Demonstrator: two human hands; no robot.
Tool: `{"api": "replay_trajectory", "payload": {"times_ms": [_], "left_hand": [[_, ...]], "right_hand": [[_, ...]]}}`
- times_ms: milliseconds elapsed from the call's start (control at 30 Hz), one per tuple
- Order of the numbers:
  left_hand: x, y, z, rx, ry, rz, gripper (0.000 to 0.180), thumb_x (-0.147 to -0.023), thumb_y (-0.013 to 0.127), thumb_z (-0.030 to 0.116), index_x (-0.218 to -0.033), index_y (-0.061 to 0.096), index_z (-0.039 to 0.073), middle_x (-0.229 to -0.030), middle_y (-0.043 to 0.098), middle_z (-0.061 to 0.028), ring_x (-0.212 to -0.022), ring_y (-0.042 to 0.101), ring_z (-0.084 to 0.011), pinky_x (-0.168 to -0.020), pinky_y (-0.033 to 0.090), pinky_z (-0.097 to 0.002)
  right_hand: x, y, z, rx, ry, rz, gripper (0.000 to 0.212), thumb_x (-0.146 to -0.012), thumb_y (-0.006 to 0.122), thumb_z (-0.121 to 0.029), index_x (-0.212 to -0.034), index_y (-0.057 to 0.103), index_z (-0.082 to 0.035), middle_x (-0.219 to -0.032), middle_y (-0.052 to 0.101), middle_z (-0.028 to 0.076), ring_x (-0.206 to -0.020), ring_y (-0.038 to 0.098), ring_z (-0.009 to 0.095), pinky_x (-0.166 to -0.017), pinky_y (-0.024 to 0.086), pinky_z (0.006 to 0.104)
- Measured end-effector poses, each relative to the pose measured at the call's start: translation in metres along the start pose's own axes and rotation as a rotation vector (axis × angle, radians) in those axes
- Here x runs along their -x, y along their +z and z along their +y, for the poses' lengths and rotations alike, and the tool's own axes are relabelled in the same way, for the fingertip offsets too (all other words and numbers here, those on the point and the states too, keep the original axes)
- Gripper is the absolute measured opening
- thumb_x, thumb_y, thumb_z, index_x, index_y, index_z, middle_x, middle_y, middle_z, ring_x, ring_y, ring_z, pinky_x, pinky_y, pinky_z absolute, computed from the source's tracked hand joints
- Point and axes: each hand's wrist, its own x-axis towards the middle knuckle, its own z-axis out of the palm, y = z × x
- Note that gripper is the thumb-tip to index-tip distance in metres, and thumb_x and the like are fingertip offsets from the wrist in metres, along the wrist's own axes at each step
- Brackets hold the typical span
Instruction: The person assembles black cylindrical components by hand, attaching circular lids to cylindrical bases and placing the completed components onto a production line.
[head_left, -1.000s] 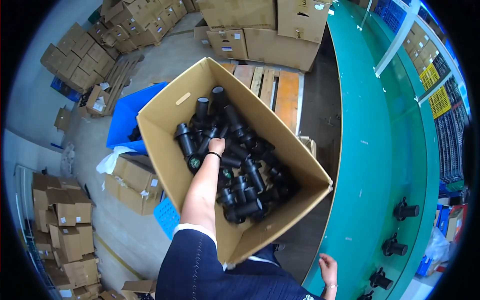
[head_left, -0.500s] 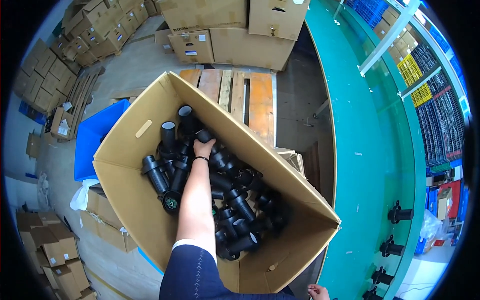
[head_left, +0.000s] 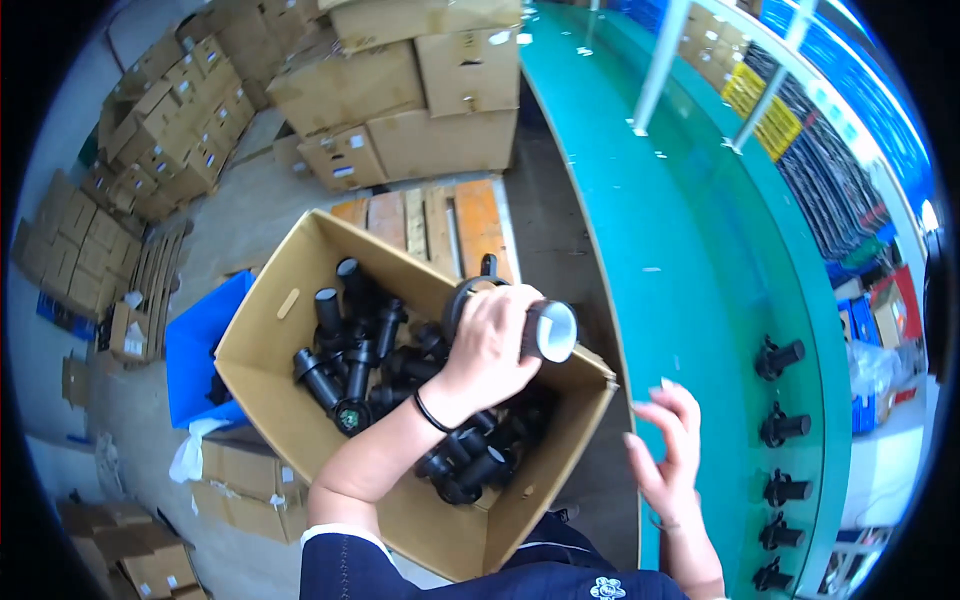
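My left hand (head_left: 492, 338) is wrapped round a black flanged tube (head_left: 549, 331), raised over the far right side of a big cardboard box (head_left: 262, 352). The tube's pale round end points right, and an eared flange shows on its other side. More black flanged tubes (head_left: 320, 377) lie jumbled inside the box; my left forearm hides some of them. One in the pile shows a green disc-like end. My right hand (head_left: 668, 440) is empty, its fingers apart, above the near left edge of the green table (head_left: 680, 270).
Several similar black tubes (head_left: 786, 428) stand in a row along the table's right side. Beyond the box are a wooden pallet (head_left: 425, 230) and stacked cartons (head_left: 440, 140). A blue bin (head_left: 190, 350) sits left of the box. White posts (head_left: 662, 70) rise from the table's far right edge.
My left hand has come up out of the box with a black flanged tube, moving right. My right hand has risen into view over the table edge. The view has shifted right.
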Motion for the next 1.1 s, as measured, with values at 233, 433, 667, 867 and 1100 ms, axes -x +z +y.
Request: {"api": "replay_trajectory", "payload": {"times_ms": [233, 433, 667, 867, 1100], "left_hand": [[-0.009, 0.075, 0.133, 0.114, 0.184, -0.225, 0.057, -0.062, 0.067, 0.005, -0.113, 0.042, 0.002, -0.104, 0.052, -0.0148, -0.102, 0.051, -0.0317, -0.09, 0.036, -0.0439], [0.008, 0.141, 0.223, 0.229, 0.342, -0.363, 0.059, -0.061, 0.068, 0.006, -0.114, 0.042, 0.002, -0.104, 0.052, -0.0151, -0.103, 0.05, -0.032, -0.089, 0.035, -0.0437], [0.047, 0.221, 0.297, 0.762, 0.01, -0.722, 0.055, -0.069, 0.071, 0.006, -0.115, 0.042, 0.002, -0.104, 0.054, -0.0127, -0.097, 0.054, -0.0263, -0.086, 0.043, -0.037], [0.087, 0.295, 0.304, 1.25, -0.446, -1.014, 0.053, -0.075, 0.073, 0.014, -0.116, 0.042, 0.003, -0.102, 0.054, -0.007, -0.093, 0.055, -0.0176, -0.082, 0.046, -0.0311], [0.098, 0.354, 0.302, 1.243, -0.806, -1.189, 0.044, -0.08, 0.07, 0.016, -0.115, 0.045, 0.006, -0.098, 0.055, -0.0048, -0.092, 0.055, -0.015, -0.079, 0.047, -0.0325]], "right_hand": [[0.036, -0.024, 0.011, -0.076, 0.067, 0.316, 0.028, -0.074, 0.067, -0.012, -0.1, 0.059, -0.005, -0.124, 0.042, 0.018, -0.122, 0.032, 0.039, -0.101, 0.028, 0.0477], [0.119, -0.102, 0.034, 0.196, 0.212, 0.323, 0.023, -0.077, 0.065, -0.015, -0.096, 0.061, -0.004, -0.128, 0.04, 0.018, -0.122, 0.032, 0.039, -0.101, 0.028, 0.0483], [0.246, -0.162, 0.068, 0.038, 0.497, 0.603, 0.015, -0.079, 0.062, -0.01, -0.093, 0.065, -0.006, -0.118, 0.05, 0.013, -0.112, 0.045, 0.027, -0.092, 0.038, 0.0364], [0.442, -0.142, 0.169, -0.185, 1.173, 0.739, 0.013, -0.081, 0.062, -0.014, -0.084, 0.066, -0.002, -0.081, 0.062, 0.006, -0.075, 0.057, 0.015, -0.069, 0.046, 0.025], [0.489, -0.067, 0.18, 0.154, 1.408, 0.511, 0.039, -0.067, 0.073, -0.007, -0.104, 0.059, -0.005, -0.095, 0.057, 0.011, -0.085, 0.057, 0.022, -0.074, 0.048, 0.0307]]}}
